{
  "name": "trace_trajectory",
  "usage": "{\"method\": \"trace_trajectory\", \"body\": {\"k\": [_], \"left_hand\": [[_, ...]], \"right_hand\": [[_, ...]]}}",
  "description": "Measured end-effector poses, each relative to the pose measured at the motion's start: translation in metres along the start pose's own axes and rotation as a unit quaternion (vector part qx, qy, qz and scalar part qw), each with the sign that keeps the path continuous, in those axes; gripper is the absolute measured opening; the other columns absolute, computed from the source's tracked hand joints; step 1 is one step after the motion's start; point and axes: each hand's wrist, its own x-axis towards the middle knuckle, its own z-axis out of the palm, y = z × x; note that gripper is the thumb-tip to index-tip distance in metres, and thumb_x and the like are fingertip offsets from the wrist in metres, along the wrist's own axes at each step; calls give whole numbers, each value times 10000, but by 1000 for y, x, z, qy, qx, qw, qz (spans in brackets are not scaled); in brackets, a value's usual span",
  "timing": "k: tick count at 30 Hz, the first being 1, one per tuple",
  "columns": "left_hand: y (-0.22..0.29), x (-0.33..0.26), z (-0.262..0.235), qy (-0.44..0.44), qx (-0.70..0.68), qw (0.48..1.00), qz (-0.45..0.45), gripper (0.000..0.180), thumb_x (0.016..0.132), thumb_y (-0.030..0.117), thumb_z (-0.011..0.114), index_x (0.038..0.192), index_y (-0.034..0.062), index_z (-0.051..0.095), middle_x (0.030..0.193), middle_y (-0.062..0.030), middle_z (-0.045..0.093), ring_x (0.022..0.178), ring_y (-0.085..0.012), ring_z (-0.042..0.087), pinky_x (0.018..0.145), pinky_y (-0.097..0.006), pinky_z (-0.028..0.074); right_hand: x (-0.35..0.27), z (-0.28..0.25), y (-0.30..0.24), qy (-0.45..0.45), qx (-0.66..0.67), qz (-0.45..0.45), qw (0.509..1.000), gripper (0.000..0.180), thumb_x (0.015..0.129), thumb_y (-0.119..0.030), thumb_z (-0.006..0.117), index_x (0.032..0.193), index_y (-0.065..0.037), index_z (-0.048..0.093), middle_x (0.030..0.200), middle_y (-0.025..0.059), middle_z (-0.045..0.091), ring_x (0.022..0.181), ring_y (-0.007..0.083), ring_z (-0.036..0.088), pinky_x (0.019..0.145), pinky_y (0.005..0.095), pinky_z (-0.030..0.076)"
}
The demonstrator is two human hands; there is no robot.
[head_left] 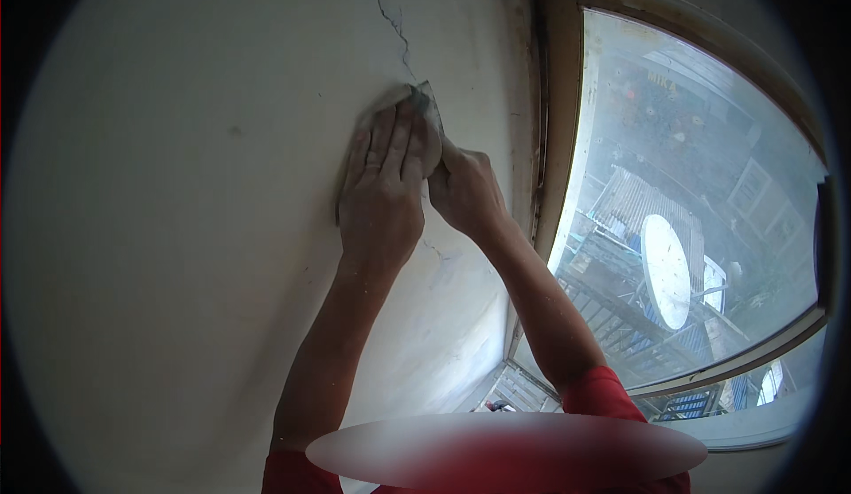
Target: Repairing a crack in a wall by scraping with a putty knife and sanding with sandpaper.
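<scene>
A dusty, pale grey flat piece [432, 144] with a darker straight edge lies against the off-white wall [222, 228], just below the lower end of a thin dark crack [391, 20]. I cannot make out its exact kind. My left hand [381, 188] presses on it with the fingers stretched out side by side, a ring on one of them. My right hand [468, 188] is at its right side, with fingers curled in at its edge; the fingertips are mostly hidden. Both hands look coated with dust.
On the right, a window with a worn wooden frame [557, 113] stands close to my right arm. Through its glass [709, 175] I see a white satellite dish [665, 272] and corrugated roofing. A fainter crack [433, 248] runs below my hands.
</scene>
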Motion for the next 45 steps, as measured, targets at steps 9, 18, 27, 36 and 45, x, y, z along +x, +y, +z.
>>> {"method": "trace_trajectory", "body": {"k": [9,18,27,36,45], "left_hand": [[8,-57,8,-69,-83,994,-28,432,909,-4,456,1321,-4,585,1441,-140,520,1403,-268,417,1176,-455,299],[23,-100,27,-53,-94,994,-30,420,940,68,411,1312,-15,587,1440,-155,520,1399,-292,421,1183,-457,294],[-44,84,-86,51,69,996,8,489,884,35,496,1365,-49,512,1436,-192,503,1390,-288,420,1191,-380,289],[43,-203,47,-171,-115,977,-48,383,933,57,443,1264,18,632,1446,-110,527,1409,-238,413,1189,-430,276],[-10,-45,-29,-2,41,998,-49,336,940,63,510,1248,37,642,1428,-105,543,1398,-259,428,1171,-476,307]], "right_hand": [[-59,25,22,-45,-16,33,998,318,859,-76,569,1172,-62,623,864,202,676,769,441,636,677,510,520],[-94,36,23,-72,-21,62,995,472,824,-69,592,1295,-92,563,861,220,667,788,449,644,664,487,533],[111,-25,-88,46,12,-105,993,211,894,-92,540,1033,35,635,930,293,663,945,464,640,797,506,523],[-198,78,78,-128,-58,83,987,791,737,-32,630,1484,-133,392,852,159,651,706,410,645,624,474,543],[-14,28,-30,-39,-12,-55,998,767,754,-29,617,1477,-206,432,772,139,662,601,345,636,569,453,533]]}}
